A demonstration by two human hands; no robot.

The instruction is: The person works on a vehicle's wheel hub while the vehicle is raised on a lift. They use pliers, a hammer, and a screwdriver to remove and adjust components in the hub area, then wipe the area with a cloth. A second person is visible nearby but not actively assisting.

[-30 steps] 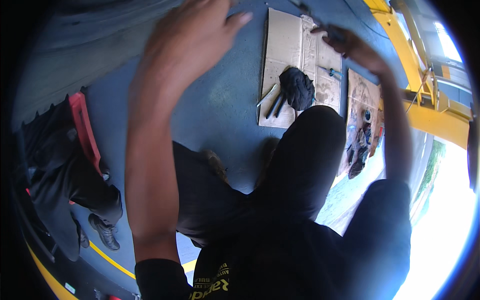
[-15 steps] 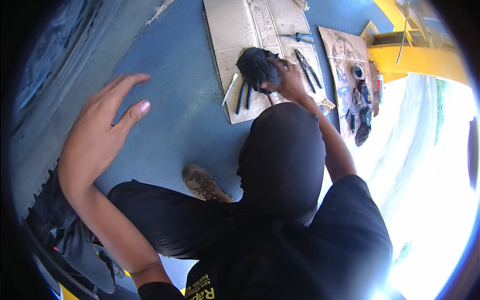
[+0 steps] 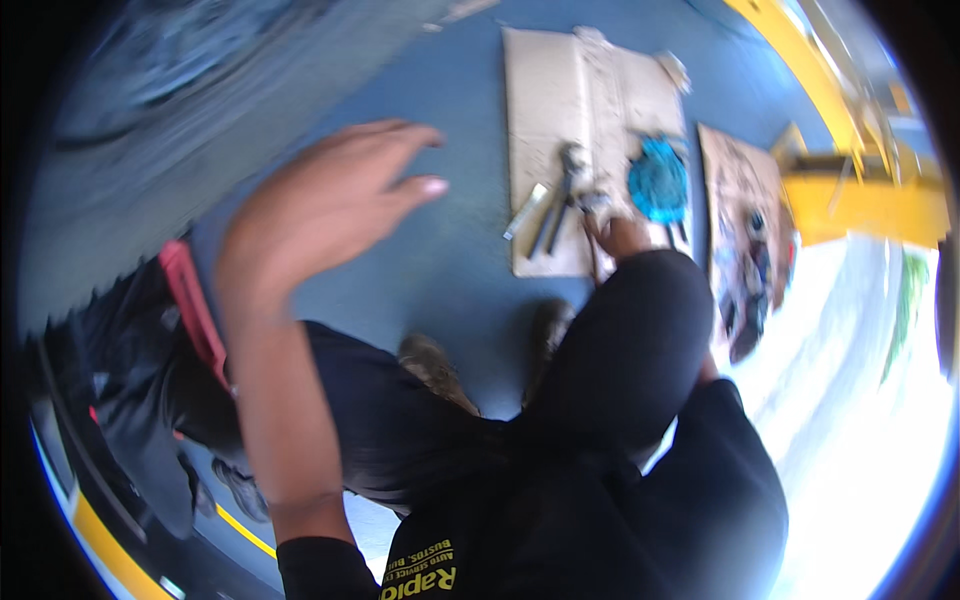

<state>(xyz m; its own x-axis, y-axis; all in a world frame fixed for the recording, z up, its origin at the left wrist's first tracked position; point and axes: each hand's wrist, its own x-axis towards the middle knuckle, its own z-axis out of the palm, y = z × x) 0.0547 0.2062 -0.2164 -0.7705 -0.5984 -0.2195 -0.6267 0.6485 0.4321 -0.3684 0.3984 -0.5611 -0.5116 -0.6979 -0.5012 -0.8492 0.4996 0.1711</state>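
My left hand [image 3: 335, 205] is raised over the floor, blurred, with its fingers stretched out and nothing in it. On a cardboard sheet [image 3: 545, 80], my right hand [image 3: 624, 238] has its fingers closed at the handle of what looks like a hammer [image 3: 595, 202]; blur hides the exact grip. Left of it lie large pliers [image 3: 560, 205] with dark handles and a thin pale strip-like tool [image 3: 525, 212]. A crumpled blue cloth or glove [image 3: 658, 182] rests to the right, with dark handles showing from under it. My raised knee [image 3: 630, 330] hides part of my right arm.
A second, stained cardboard piece [image 3: 725, 165] at the right bears a round container [image 3: 755, 222] and a dark crumpled cloth [image 3: 750, 325]. Beyond it stands a yellow metal frame [image 3: 860, 200]. A red bar-like thing [image 3: 193, 315] and dark fabric [image 3: 140, 420] are at the left.
My right hand has left the dark crumpled cloth and is at the hammer. A blue crumpled cloth now covers the pliers at the right. My left hand has shifted right. The view has tilted.
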